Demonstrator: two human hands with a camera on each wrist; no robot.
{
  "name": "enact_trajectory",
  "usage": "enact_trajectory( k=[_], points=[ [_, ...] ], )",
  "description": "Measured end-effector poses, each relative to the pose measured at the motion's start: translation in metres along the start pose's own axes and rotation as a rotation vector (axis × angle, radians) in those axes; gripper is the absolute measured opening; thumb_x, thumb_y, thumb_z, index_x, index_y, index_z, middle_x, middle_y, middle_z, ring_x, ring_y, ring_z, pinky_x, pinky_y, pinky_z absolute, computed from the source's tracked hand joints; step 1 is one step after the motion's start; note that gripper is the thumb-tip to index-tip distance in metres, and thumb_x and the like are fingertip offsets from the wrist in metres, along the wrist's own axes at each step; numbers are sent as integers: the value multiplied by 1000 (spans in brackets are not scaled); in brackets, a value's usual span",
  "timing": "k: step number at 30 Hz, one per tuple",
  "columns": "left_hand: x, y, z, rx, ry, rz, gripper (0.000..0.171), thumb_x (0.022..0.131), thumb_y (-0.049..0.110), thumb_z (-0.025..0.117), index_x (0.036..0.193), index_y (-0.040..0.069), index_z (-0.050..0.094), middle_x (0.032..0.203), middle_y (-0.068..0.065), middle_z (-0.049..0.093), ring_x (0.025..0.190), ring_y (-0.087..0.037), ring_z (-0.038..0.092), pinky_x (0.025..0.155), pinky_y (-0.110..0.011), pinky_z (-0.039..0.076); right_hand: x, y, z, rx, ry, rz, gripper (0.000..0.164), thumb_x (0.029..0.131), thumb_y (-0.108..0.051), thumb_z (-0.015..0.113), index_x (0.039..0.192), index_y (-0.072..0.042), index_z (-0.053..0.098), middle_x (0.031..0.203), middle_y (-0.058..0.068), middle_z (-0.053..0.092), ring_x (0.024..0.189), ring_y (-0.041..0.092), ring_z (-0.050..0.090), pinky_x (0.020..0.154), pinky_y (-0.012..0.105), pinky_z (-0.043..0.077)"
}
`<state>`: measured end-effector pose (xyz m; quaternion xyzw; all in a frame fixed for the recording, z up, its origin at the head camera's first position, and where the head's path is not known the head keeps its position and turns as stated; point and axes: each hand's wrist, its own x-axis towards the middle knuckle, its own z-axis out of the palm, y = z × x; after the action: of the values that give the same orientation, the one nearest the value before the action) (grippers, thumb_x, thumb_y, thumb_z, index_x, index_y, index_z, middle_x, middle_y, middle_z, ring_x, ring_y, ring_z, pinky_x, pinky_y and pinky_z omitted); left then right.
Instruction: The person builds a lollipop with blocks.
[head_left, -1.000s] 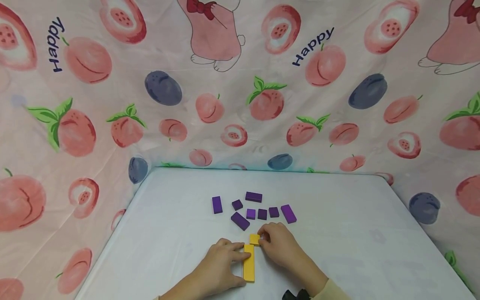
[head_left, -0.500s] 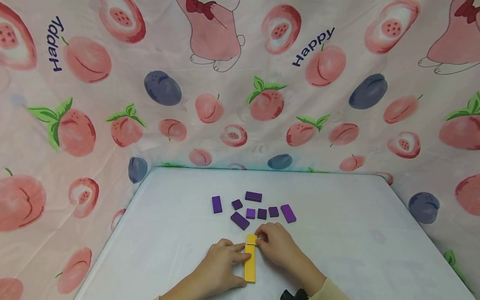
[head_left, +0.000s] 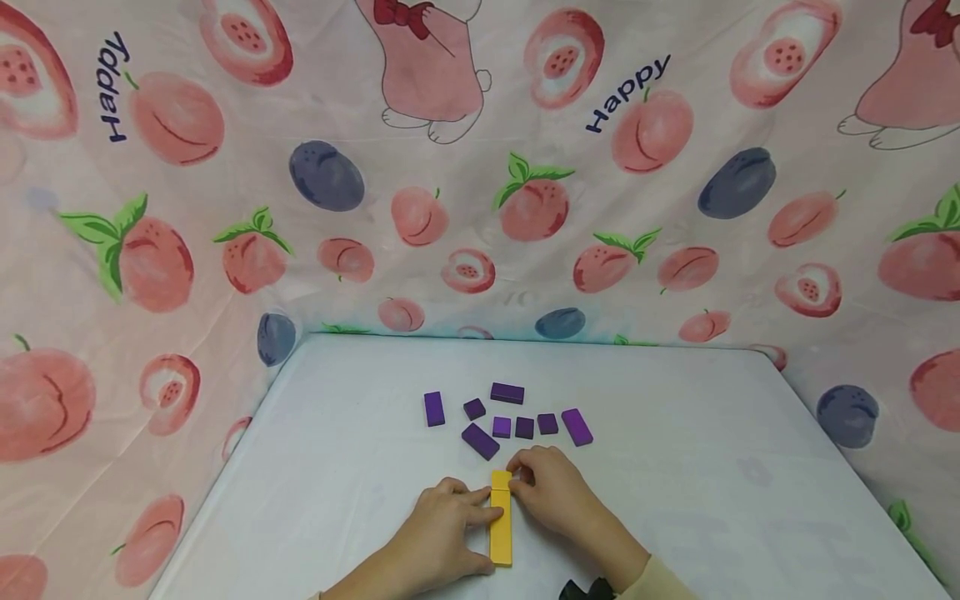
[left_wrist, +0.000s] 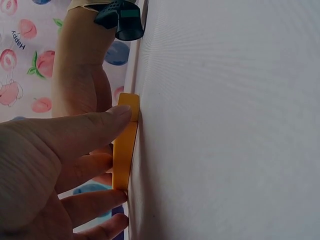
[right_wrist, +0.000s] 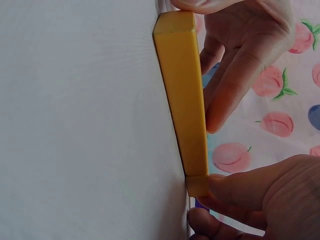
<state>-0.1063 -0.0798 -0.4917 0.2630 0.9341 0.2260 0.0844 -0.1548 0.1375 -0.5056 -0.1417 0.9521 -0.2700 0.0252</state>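
Observation:
A long yellow block (head_left: 500,540) lies lengthwise on the white table, a small yellow block (head_left: 501,479) against its far end. My left hand (head_left: 447,531) holds the long block from the left, thumb at its near end, one fingertip on top and another near the seam. From the right, my right hand (head_left: 552,487) pinches the small block between thumb and index finger. In the right wrist view the small block (right_wrist: 197,186) sits flush with the long block (right_wrist: 184,95). The left wrist view shows the left thumb (left_wrist: 95,127) pressing the long block's near end.
Several purple blocks, both cubes and oblongs, lie scattered beyond the hands, among them an oblong (head_left: 480,442) and a cube (head_left: 502,427). A black object (head_left: 587,589) shows by the right forearm. A fruit-printed cloth (head_left: 465,208) hangs behind the white table (head_left: 712,467).
My right hand has moved left with the small yellow block, from a spot offset to the right into line with the long block's far end. The left hand has hardly moved.

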Motion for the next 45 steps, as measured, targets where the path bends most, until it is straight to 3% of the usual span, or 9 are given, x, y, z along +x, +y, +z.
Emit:
enact_trajectory(
  k=[25, 45],
  points=[
    [0, 0, 1, -13, -17, -18, 63, 74, 48, 96, 133, 39, 76, 150, 5, 68, 125, -19, 55, 102, -46, 45, 0, -1, 2, 15, -11, 11, 11, 93, -18, 82, 103, -20, 79, 78, -9, 55, 79, 12, 48, 70, 26, 39],
    [1, 0, 1, -5, -34, -27, 62, 76, 49, 95, 134, 40, 75, 150, 5, 67, 126, -18, 56, 98, -40, 44, 1, -1, 1, 21, -6, 24, 11, 93, -19, 83, 104, -21, 79, 79, -9, 56, 79, 12, 47, 68, 26, 39]
  ],
)
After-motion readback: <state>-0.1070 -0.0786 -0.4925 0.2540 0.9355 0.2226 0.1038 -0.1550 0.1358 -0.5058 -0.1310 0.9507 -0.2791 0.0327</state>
